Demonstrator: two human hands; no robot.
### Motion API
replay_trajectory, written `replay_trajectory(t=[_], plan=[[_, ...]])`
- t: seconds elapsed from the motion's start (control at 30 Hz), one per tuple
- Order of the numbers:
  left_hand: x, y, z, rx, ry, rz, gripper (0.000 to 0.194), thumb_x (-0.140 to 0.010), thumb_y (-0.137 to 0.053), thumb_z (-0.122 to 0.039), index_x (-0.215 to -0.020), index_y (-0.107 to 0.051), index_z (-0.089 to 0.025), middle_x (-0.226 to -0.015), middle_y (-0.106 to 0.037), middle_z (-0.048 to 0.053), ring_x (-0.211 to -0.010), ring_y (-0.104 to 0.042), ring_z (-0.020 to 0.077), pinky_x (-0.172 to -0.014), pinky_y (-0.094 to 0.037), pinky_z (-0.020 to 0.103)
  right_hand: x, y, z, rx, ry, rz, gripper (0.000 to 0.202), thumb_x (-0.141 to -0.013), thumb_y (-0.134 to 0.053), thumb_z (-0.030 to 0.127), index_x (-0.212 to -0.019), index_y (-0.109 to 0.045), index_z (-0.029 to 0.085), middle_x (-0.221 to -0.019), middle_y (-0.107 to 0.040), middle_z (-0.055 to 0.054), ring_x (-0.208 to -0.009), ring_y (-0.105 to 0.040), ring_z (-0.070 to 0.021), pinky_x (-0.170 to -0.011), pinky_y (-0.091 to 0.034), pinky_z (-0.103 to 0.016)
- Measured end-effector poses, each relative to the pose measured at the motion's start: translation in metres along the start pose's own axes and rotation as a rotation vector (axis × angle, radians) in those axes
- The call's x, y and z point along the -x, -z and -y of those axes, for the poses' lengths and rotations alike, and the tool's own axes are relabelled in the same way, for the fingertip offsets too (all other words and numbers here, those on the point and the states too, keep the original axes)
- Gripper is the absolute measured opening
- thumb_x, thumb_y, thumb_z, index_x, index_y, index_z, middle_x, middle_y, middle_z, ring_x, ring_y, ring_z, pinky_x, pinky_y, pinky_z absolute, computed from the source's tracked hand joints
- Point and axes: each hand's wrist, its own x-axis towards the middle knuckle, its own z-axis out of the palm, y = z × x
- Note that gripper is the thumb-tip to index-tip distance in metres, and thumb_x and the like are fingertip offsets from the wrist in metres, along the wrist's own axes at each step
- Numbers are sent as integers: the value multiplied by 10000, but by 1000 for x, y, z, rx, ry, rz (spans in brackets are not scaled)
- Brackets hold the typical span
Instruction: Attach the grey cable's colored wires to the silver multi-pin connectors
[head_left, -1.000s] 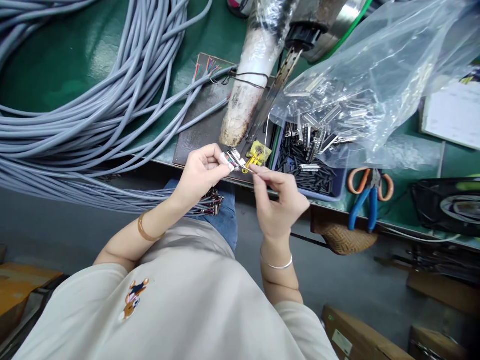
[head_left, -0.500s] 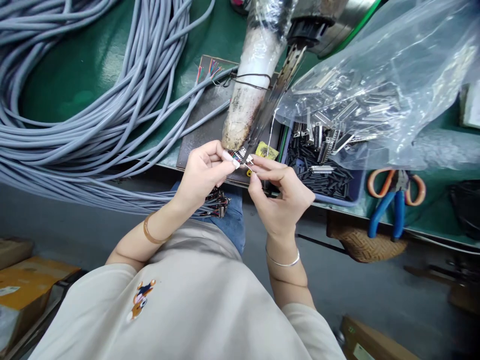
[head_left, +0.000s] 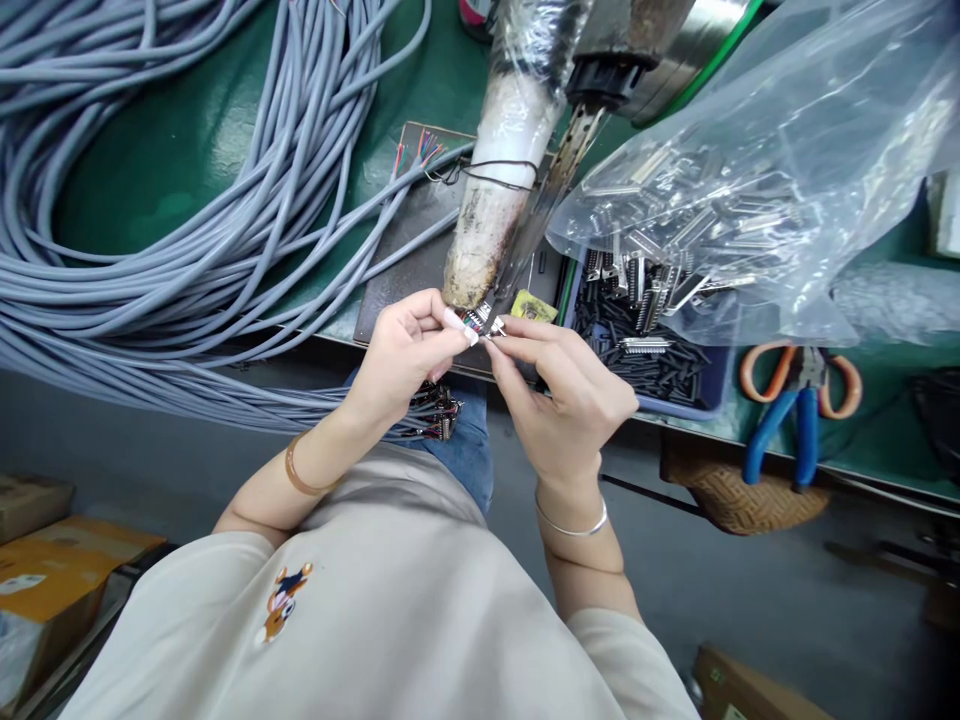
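Observation:
Near the bench edge, my left hand (head_left: 409, 350) pinches a small metal multi-pin connector (head_left: 489, 318) with thin coloured wires (head_left: 472, 321) at its pins. My right hand (head_left: 562, 390) has thumb and forefinger pressed together at the connector's near side; what lies between those fingertips is too small to make out. Just above both hands, the slim metal barrel of a soldering iron (head_left: 559, 165) points down at the connector. Beside the iron, a stained white tube (head_left: 499, 150) wrapped in clear film ends close to my left fingertips.
Grey cables (head_left: 225, 240) cover the bench's left side. At right stand a blue bin (head_left: 712, 385) of black sleeves and connectors, a clear bag (head_left: 787, 140) of connectors, and pliers (head_left: 796, 410). A yellow sponge (head_left: 534, 306) lies behind my right fingers. Wired connectors (head_left: 442, 410) hang by my lap.
My right fingertips have moved slightly left, closer to my left thumb, and the thumb and forefinger are closer together. My left hand keeps its pinch. The view has shifted a little.

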Motion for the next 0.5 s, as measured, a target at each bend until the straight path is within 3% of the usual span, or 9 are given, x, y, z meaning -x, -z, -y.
replay_trajectory(t=[0.2,0.37,0.43,0.5], plan=[[-2,-1,1,-4,17,-4,175,-615,-706,-160,-624,-533,-180,-519,-531,-76,-370,-382,2,-368,-236,163,4,5,-1,-37,-53,-16,141,-926,-679,124,-983,-695,252,-1024,-813,1,-838,-786,-147,-730,-618,-258],[-3,-2,4,18,81,-20,178,-559,-687,-140,-596,-516,-175,-514,-538,-77,-344,-384,-2,-355,-221,162,20,11,-7,-194,-145,-344,142,-940,-689,228,-1071,-719,273,-700,-699,60,-442,-576,-89,-392,-396,-256],[-2,-3,5,18,98,-28,188,-557,-690,-145,-598,-509,-177,-516,-550,-74,-342,-385,-1,-357,-224,161,23,10,-9,-300,-152,-377,247,-978,-629,228,-1215,-668,288,-761,-711,54,-471,-613,-88,-408,-435,-239],[0,-3,4,10,98,-34,187,-569,-697,-151,-616,-518,-174,-528,-570,-68,-344,-385,-1,-362,-235,160,24,8,-10,-282,-168,-284,320,-987,-602,168,-1285,-619,283,-897,-770,32,-648,-743,-120,-557,-576,-244]])
